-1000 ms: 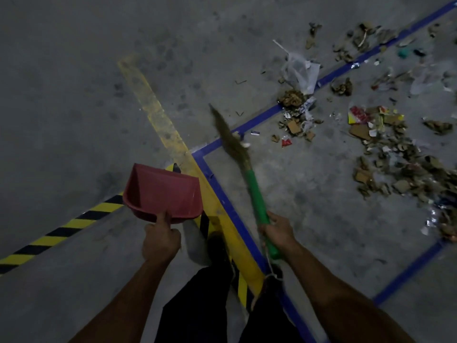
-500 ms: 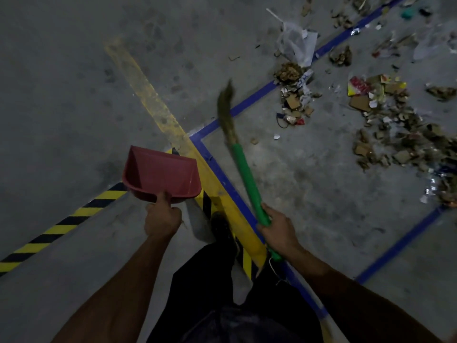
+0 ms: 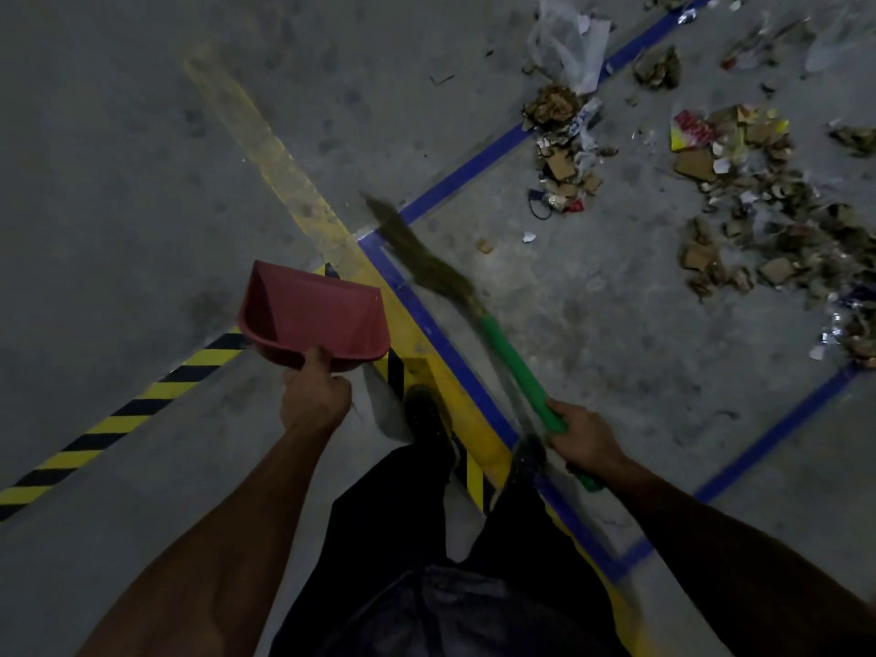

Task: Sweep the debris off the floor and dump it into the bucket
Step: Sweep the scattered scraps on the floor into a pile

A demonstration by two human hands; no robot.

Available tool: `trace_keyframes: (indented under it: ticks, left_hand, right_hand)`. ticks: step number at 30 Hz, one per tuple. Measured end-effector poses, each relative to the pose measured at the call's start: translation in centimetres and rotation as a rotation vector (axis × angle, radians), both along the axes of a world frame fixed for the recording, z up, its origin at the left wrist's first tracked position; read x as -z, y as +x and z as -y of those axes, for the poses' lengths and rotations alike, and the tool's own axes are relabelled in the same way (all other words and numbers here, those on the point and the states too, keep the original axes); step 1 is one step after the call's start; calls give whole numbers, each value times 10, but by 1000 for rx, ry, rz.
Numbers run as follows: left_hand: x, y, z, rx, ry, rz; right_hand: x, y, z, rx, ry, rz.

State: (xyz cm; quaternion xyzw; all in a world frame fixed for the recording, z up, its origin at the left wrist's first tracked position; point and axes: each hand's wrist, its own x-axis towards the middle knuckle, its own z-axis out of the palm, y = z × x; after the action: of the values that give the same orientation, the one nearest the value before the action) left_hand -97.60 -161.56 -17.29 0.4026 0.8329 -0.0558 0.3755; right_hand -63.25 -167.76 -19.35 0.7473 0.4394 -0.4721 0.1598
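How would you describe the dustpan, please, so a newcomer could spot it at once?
Find the yellow line running down the grey floor to where the black-and-yellow striped tape meets it. Over that junction the left hand holds the dustpan, left of the broom. It is the only red scoop-shaped thing, and it looks empty.

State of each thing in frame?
dustpan: empty, held up off the floor by left hand
broom: bristles blurred, green handle gripped by right hand
debris: scattered on the floor, unswept
plastic bag: crumpled on the floor
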Motion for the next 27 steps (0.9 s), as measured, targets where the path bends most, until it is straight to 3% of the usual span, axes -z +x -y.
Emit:
trace_keyframes:
  ticks: [11, 18, 27]
  left_hand:
    - [-12, 33, -15, -2, 55, 25]
    - [-19, 98, -36, 35, 58, 9]
    - [-8, 232, -93, -39, 91, -15]
  right_hand:
    - [-25, 10, -46, -9, 227, -39]
    - [-13, 57, -64, -117, 91, -135]
    - [41, 212, -169, 268, 47, -168]
